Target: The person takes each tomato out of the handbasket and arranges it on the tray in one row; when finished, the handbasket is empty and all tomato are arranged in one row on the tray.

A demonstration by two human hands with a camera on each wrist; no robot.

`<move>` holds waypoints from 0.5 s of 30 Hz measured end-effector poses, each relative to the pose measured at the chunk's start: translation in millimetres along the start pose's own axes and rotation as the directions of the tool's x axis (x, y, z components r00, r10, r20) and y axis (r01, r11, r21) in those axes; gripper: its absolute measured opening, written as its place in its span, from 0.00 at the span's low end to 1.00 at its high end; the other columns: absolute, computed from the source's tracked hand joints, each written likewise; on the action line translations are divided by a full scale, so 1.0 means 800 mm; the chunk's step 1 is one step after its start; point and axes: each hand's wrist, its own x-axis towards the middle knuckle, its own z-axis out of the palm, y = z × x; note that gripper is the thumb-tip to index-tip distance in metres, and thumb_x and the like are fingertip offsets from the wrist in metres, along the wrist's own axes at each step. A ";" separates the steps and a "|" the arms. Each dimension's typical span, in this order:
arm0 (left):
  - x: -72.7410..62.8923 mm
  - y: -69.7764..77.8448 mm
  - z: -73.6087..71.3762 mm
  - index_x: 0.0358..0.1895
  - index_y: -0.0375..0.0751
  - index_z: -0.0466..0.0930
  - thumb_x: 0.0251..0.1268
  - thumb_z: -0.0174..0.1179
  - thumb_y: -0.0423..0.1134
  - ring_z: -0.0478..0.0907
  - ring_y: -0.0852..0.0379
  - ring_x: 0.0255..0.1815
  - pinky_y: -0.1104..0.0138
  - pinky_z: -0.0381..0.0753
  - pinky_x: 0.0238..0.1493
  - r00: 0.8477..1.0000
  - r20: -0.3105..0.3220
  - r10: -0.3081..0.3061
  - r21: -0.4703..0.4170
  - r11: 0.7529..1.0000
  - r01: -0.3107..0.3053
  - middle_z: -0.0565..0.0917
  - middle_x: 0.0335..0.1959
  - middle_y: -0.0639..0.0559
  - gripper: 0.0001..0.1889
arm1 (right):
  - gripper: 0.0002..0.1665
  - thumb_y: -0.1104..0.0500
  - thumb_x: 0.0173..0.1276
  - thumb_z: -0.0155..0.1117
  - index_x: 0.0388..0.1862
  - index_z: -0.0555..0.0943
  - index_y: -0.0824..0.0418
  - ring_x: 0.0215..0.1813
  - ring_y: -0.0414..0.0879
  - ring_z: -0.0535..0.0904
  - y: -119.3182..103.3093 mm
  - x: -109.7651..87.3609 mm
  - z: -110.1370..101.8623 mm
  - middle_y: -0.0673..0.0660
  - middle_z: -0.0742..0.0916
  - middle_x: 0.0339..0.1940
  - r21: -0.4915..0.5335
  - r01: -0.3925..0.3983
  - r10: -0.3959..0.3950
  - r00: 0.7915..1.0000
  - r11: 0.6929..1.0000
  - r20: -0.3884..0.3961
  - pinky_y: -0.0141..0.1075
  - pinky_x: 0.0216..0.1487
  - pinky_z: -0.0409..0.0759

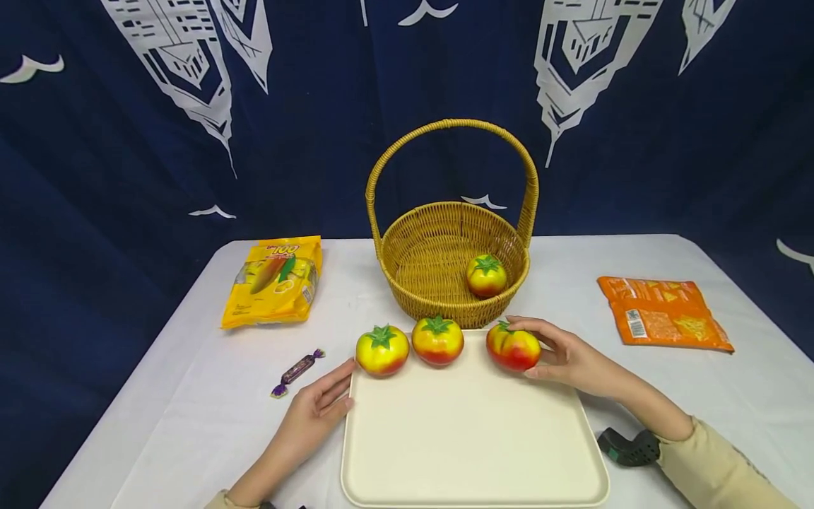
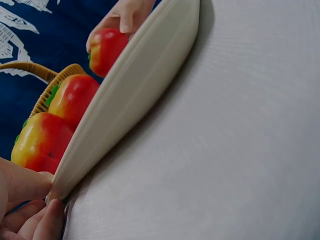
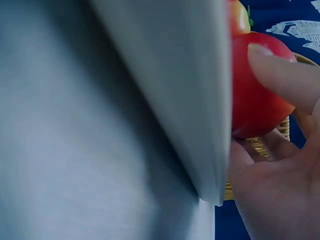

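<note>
In the head view, my right hand (image 1: 572,357) holds a red-and-yellow tomato (image 1: 514,350) at the tray's far right corner. Thumb and fingers curl round it; the right wrist view shows the thumb (image 3: 285,75) on its red side. My left hand (image 1: 311,410) rests its fingertips against the left edge of the cream tray (image 1: 470,438), near the far corner. Close to those fingertips sits another tomato (image 1: 382,357), with a further tomato (image 1: 437,346) beside it, both along the tray's far edge. One more tomato (image 1: 486,277) lies inside the wicker basket (image 1: 420,247).
The basket stands behind the tray, its tall handle (image 1: 451,124) arching up. A yellow mango candy bag (image 1: 273,283) and a purple-wrapped candy (image 1: 297,372) lie left. An orange snack packet (image 1: 664,313) lies right. A dark blue patterned curtain (image 1: 381,92) hangs behind the white-covered table (image 1: 178,382).
</note>
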 end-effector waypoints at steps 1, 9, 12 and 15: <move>0.000 0.000 0.000 0.64 0.22 0.63 0.59 0.55 0.18 0.64 0.42 0.63 0.67 0.70 0.57 1.000 -0.001 0.000 -0.001 1.000 0.000 0.64 0.66 0.35 0.27 | 0.38 0.73 0.58 0.65 0.67 0.63 0.66 0.68 0.35 0.58 0.001 -0.001 -0.001 0.72 0.60 0.69 0.007 -0.002 0.002 1.000 1.000 0.006 0.28 0.61 0.67; 0.002 -0.002 0.000 0.64 0.23 0.63 0.59 0.55 0.18 0.65 0.45 0.63 0.67 0.70 0.57 1.000 -0.006 -0.018 0.003 1.000 0.018 0.64 0.66 0.37 0.27 | 0.35 0.72 0.63 0.61 0.69 0.62 0.65 0.69 0.35 0.56 0.005 -0.003 -0.006 0.70 0.56 0.71 0.051 -0.058 0.058 0.998 0.997 0.012 0.28 0.63 0.65; 0.001 -0.002 0.000 0.63 0.23 0.64 0.58 0.55 0.17 0.65 0.44 0.63 0.67 0.71 0.57 1.000 -0.009 -0.013 0.009 1.000 0.013 0.64 0.66 0.36 0.27 | 0.32 0.69 0.65 0.60 0.68 0.65 0.63 0.69 0.34 0.56 0.005 -0.003 -0.006 0.67 0.59 0.71 0.036 -0.092 0.092 0.996 0.995 -0.012 0.26 0.63 0.63; 0.001 -0.002 0.000 0.63 0.23 0.64 0.58 0.55 0.17 0.65 0.44 0.63 0.67 0.71 0.56 1.000 -0.011 -0.013 0.012 1.000 0.013 0.64 0.66 0.36 0.27 | 0.31 0.69 0.65 0.60 0.67 0.66 0.64 0.69 0.34 0.57 0.006 -0.001 -0.005 0.66 0.61 0.71 0.031 -0.094 0.095 0.995 0.995 -0.019 0.25 0.63 0.62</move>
